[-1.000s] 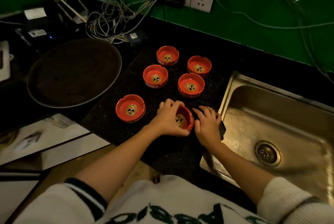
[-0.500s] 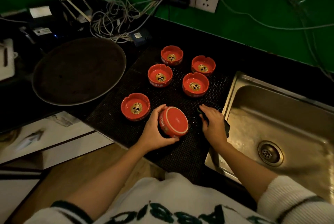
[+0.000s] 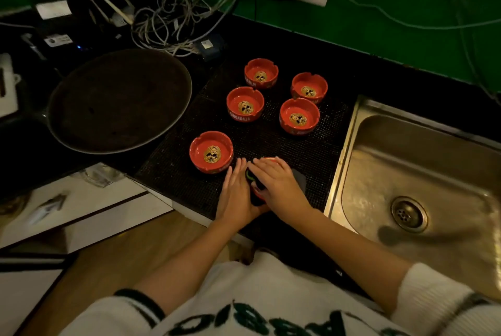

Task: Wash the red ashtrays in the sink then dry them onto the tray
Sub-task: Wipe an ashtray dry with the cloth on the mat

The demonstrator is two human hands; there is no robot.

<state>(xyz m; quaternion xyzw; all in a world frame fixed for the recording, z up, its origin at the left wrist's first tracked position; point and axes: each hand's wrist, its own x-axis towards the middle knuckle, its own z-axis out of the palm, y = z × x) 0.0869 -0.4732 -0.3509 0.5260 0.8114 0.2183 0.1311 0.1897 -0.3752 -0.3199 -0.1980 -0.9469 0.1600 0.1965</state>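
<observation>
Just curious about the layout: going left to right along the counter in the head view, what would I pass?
Round dark metal tray → black dotted mat bearing red ashtrays → steel sink.
</observation>
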